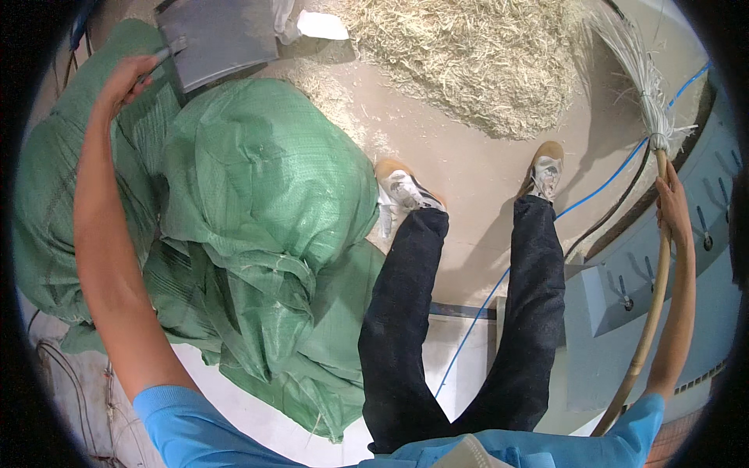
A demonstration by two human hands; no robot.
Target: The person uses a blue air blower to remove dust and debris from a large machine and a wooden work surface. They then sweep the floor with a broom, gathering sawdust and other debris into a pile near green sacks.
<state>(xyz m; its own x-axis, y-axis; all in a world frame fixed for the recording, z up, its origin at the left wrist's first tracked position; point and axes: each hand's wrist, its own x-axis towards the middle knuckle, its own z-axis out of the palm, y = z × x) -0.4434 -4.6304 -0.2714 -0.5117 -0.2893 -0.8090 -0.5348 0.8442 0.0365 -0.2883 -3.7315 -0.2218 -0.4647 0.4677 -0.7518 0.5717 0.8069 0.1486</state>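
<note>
My left hand [130, 81] is closed round the short handle of a broad grey dustpan [226, 39] at the upper left. Below and beside it bulge green woven sacks [265, 156], one close under the pan. At the right, my right hand [672, 201] grips the upper part of a bamboo-handled broom [654, 281] just below its binding. The broom's pale, stringy bristles [644, 78] point away from me toward the far right. A large heap of straw-like shavings [476, 62] lies on the floor between pan and broom.
A blue cable [601, 191] and a black cable cross the floor on the right. Beside them stands a blue-grey machine panel [632, 312] with small levers. A white scrap [323, 26] lies by the dustpan. My shoes [409, 191] stand near the heap's edge.
</note>
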